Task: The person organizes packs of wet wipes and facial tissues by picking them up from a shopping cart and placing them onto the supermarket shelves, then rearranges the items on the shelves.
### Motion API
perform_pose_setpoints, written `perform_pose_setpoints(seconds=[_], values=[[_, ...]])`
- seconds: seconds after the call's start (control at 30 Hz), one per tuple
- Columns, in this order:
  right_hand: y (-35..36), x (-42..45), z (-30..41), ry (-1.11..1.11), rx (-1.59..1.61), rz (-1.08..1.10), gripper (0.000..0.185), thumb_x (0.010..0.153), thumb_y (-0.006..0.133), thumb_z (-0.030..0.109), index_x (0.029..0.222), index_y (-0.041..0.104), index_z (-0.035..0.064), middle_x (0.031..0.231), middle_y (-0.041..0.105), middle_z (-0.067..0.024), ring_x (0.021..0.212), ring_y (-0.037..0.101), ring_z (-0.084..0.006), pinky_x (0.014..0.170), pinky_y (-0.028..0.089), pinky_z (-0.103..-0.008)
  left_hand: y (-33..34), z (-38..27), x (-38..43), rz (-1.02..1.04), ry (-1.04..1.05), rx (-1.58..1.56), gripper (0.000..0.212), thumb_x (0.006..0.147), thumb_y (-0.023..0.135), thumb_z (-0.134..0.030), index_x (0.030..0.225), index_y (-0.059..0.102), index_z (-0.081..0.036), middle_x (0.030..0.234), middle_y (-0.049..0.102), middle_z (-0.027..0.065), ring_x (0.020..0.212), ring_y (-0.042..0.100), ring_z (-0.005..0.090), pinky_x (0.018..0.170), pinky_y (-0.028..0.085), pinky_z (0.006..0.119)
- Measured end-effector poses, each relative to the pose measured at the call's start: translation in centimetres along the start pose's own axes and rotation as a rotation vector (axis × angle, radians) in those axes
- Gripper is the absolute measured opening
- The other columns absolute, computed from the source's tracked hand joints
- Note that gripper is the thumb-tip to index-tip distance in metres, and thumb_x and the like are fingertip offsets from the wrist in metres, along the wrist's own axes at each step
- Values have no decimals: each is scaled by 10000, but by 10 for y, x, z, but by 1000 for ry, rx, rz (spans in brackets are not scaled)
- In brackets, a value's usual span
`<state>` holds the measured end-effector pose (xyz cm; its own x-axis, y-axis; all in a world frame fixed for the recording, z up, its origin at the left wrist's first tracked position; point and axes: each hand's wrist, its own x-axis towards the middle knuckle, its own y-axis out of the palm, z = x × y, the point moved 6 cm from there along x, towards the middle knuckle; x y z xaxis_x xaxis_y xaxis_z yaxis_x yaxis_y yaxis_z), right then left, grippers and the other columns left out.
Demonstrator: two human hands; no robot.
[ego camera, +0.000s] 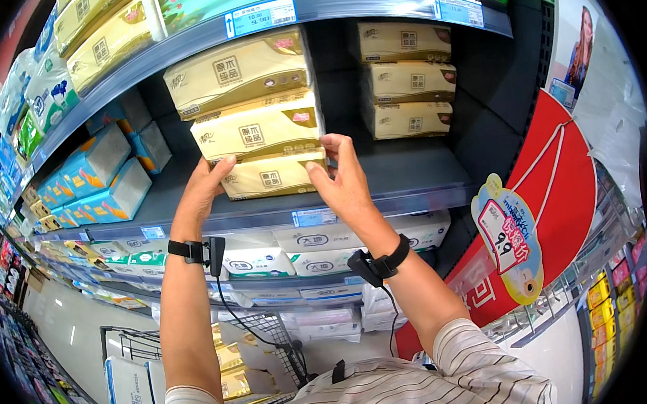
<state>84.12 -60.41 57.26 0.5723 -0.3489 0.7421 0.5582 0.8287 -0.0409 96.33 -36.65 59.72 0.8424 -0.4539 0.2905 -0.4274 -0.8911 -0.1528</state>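
A stack of three yellow soft-pack tissue packs (252, 133) stands near the front of a dark shelf (404, 166). My left hand (203, 184) holds the left end of the lowest pack (272, 174), its thumb along the top front edge. At the opposite end my right hand (345, 181) grips the same pack, thumb on the front face and fingers at the right side. The two upper packs rest above it, the top one slightly offset to the left. Farther right, a second stack of yellow tissue packs (411, 79) sits deeper in the shelf.
Blue tissue packs (94, 177) lie to the left. White paper packs (321, 252) fill the shelf below. A metal shopping cart (279, 338) with yellow packs stands below my arms. At right hang a red sign (556, 188) and a price card (508, 240). Both wrists wear strapped, cabled devices.
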Motion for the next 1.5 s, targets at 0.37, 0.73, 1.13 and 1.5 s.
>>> perform_pose_setpoints(seconds=[0.37, 0.73, 1.13, 1.5], values=[[35, 33, 25, 16, 159, 157, 734, 899, 698, 142, 1503, 306, -1, 1424, 451, -235, 1238, 545, -316, 928, 585, -382, -100, -17, -1, -250, 182, -131, 944, 965, 494, -700, 1572, 245, -21, 1558, 380, 223, 1439, 384, 342, 1166, 289, 480], [65, 89, 64, -53, -33, 245, 819, 897, 658, 390, 1531, 352, -28, 1386, 524, -315, 1296, 539, -409, 1083, 420, -420, -79, -74, 21, -144, 229, -133, 844, 1018, 321, -709, 1541, 362, -48, 1519, 473, 143, 1317, 519, 259, 1079, 407, 392], [93, 6, 124, -464, 21, 266, 751, 889, 708, 234, 1483, 368, -75, 1284, 577, -293, 1176, 578, -415, 1009, 463, -407, -104, -66, -87, -305, 475, -220, 644, 1077, 368, -557, 1503, 404, -76, 1463, 509, 121, 1306, 520, 240, 1100, 414, 406], [137, -87, 193, -379, 363, 644, 812, 857, 655, 92, 1545, 265, -94, 1389, 510, -284, 1234, 586, -325, 1058, 471, -391, -135, -38, -258, -649, 452, -117, 564, 1096, 382, -461, 1519, 367, -88, 1483, 476, 135, 1352, 474, 294, 1127, 411, 450]])
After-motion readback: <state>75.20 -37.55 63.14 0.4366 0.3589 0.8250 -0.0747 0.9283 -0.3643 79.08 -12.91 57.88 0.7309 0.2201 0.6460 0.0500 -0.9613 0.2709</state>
